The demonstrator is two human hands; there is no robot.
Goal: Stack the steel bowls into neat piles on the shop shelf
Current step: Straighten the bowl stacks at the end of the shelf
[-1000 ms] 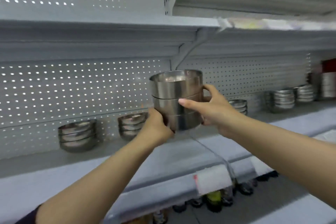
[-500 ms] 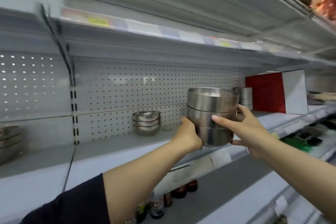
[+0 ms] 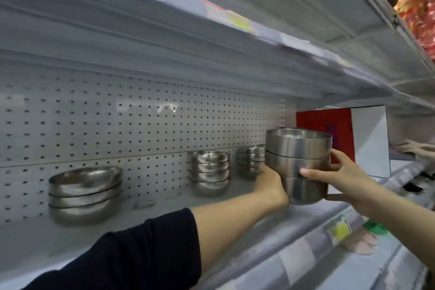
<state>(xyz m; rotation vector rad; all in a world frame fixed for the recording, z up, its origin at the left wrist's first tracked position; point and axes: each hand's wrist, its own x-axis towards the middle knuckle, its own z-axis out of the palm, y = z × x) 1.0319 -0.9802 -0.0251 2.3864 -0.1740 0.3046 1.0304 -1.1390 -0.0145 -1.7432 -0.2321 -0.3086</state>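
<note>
Carrying step: left hand (image 3: pixel 270 183) and right hand (image 3: pixel 339 179) clasping bowl stack (image 3: pixel 297 162) mid-right. Next: set down on shelf (image 3: pixel 164 209), upright, square.

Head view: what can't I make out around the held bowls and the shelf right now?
- Third pile: right part hidden behind the held stack of bowls, so its bowl count is unclear.
- Left hand: fingers hidden behind the stack.
- Stack's base: contact with the shelf can't be told.
- Red and white box: lower left hidden by stack and right hand; print blurred.
- Price labels: motion-blurred, unreadable.
</note>
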